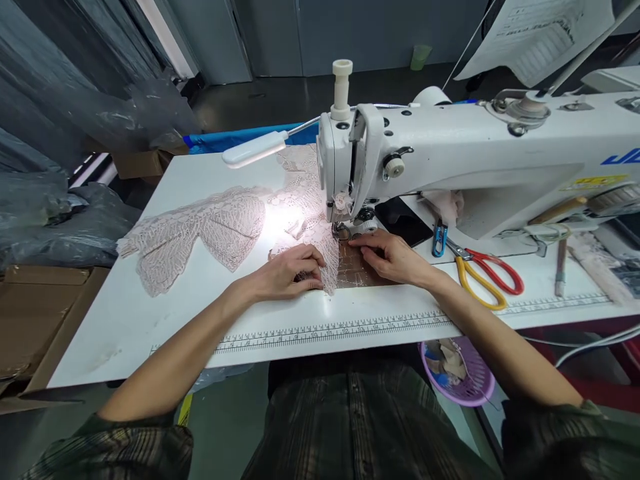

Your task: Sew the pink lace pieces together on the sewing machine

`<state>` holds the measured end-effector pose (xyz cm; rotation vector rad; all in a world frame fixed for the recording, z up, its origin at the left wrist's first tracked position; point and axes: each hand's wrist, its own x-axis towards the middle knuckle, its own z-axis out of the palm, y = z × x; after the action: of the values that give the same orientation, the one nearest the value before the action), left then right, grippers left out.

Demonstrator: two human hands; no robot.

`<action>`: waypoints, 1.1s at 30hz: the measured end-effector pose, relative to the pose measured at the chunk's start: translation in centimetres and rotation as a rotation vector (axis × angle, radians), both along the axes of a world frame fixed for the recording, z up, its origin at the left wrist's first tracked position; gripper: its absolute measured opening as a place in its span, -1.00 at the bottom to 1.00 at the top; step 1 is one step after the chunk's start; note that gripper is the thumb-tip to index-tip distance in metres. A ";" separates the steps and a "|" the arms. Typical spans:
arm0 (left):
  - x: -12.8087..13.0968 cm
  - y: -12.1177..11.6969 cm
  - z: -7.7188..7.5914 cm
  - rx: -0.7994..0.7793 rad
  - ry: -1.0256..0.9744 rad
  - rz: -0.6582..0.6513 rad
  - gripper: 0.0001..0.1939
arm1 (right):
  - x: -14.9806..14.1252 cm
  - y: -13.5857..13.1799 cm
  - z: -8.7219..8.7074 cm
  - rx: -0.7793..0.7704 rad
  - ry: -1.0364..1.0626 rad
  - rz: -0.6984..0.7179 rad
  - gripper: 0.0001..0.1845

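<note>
Pale pink lace fabric [327, 257] lies under the needle area of a white sewing machine [450, 143], its front edge on the bed. My left hand [295, 272] rests on this lace left of the needle, with curled fingers gripping its edge. My right hand [393, 257] lies over the brownish bed plate [353, 267], index finger stretched toward the presser foot [344, 232] and thumb apart from it. I see nothing held in it. More lace [200, 233] spreads to the left in scalloped pieces.
Scissors with red and yellow handles [483, 273] and blue thread snips [439, 240] lie right of my right hand. A lit lamp [255, 149] hangs over the lace. A ruler strip [320, 332] runs along the table's front. Below is a purple basket [477, 390] with scraps.
</note>
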<state>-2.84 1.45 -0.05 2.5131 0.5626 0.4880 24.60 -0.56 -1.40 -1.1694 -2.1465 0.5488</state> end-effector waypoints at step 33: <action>0.9 -0.4 -1.7 0.377 -0.158 0.004 -0.82 | -4.1 -6.5 -0.6 0.150 -0.470 0.000 -0.56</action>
<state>-1.95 1.05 -1.71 2.7903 0.4483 0.8554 20.47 -7.07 -2.01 -1.3095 -2.5252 0.1103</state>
